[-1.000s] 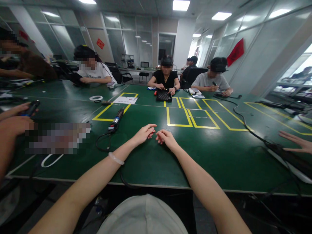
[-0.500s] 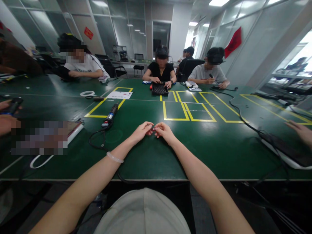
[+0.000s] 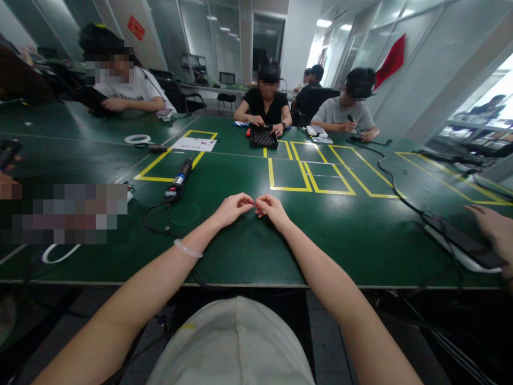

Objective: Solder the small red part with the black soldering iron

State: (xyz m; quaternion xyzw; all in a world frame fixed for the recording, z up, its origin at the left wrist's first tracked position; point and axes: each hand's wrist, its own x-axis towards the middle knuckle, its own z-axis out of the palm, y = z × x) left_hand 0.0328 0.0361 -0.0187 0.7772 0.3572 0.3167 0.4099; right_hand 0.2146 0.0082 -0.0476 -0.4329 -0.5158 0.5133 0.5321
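Over the green table [image 3: 240, 251], my left hand [image 3: 233, 208] and my right hand [image 3: 272, 208] meet fingertip to fingertip. Both are closed in a pinch. Something tiny seems to sit between the fingertips, but it is too small to name. A clear bangle circles my left wrist. Left of my hands lies an electric screwdriver [image 3: 179, 179] with a dark body and a blue band, its cable looping on the tabletop.
Yellow tape outlines [image 3: 312, 190] mark the table beyond my hands. A white sheet [image 3: 192, 144] lies at the back left. Across the table, a person works over a black tray [image 3: 263, 138]. On the right rests a dark device [image 3: 465, 240] with a cable, near another person's hand [image 3: 491, 224].
The view has tilted slightly, so the table sits higher. My left fingers are straighter and my fingertips have shifted a little against each other. The hand at the right edge reaches further in.
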